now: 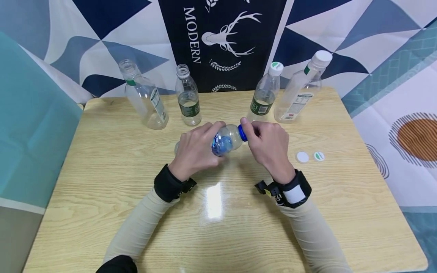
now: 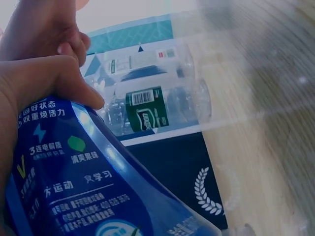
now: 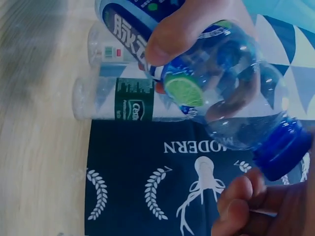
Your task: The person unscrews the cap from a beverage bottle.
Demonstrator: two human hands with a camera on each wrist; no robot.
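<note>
A clear drink bottle [image 1: 230,139] with a blue label [image 2: 83,172] lies tilted nearly sideways above the table, its neck toward the right. My left hand [image 1: 198,146] grips it round the labelled body. At the neck sits a blue cap [image 3: 283,150]. My right hand [image 1: 269,142] pinches this cap, thumb up at its edge in the head view and the other fingers curled. In the right wrist view those fingertips [image 3: 236,199] show beside the cap, while the thumb is hidden. The cap appears to be on the neck.
Behind on the wooden table [image 1: 112,182] stand a large uncapped bottle [image 1: 145,98], a small uncapped bottle [image 1: 189,104], a small capped bottle [image 1: 264,96] and a large white-capped bottle [image 1: 300,93]. A white cap [image 1: 302,157] and a green-and-white cap [image 1: 319,156] lie at right.
</note>
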